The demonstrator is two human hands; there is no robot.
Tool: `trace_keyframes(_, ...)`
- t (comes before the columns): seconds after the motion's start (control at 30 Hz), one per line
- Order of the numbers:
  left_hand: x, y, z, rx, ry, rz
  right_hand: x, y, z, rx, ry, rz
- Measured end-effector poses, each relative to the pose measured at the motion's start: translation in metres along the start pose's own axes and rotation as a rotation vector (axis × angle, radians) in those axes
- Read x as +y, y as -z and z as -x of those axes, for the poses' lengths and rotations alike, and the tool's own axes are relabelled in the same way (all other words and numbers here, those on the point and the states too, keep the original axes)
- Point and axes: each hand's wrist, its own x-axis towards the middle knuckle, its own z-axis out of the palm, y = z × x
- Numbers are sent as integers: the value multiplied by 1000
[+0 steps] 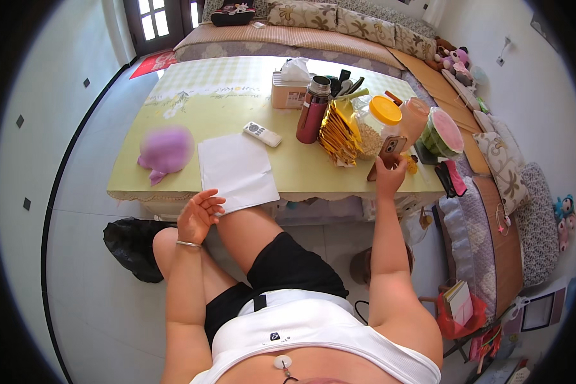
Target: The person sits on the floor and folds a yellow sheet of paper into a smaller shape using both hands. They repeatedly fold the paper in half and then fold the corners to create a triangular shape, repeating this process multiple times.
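Note:
My right hand (390, 174) is closed around the lower part of a smartphone (391, 148), its camera side facing me. The phone is tilted near the front right of the table, and I cannot tell whether its lower edge touches the tabletop. My left hand (201, 213) hangs palm up over my knee, fingers loosely bent and apart, with nothing in it. Beside it, white sheets of paper (238, 171) lie at the table's front edge. A white remote control (262, 134) rests just behind the paper. To the left sits a purple rounded object (166, 150), its details blurred.
On the table (192, 115) behind the phone stand a yellow-lidded jar (385, 111), gold packets (340, 136), a thermos (312, 112), a tissue box (288, 91), a pink bottle (415, 118) and a covered watermelon half (441, 134). A black bag (131, 246) lies on the floor at left.

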Motion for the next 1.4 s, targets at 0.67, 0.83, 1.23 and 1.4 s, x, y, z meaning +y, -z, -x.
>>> trace_keyframes(0.67, 8, -5, 9, 436, -305, -354, -76, -50, 98, -530, 548, -147)
trace_keyframes(0.83, -4, -3, 6, 618, -444, -1144, -125, -102, 145, -906, 529, -248)
trace_keyframes(1.23, 3, -28, 11, 282, -262, -1759, -138, -109, 145, -1330, 779, -52)
trace_keyframes(1.4, 10, -22, 12, 212, -235, -1834, -113, -107, 127, -1356, 619, -214)
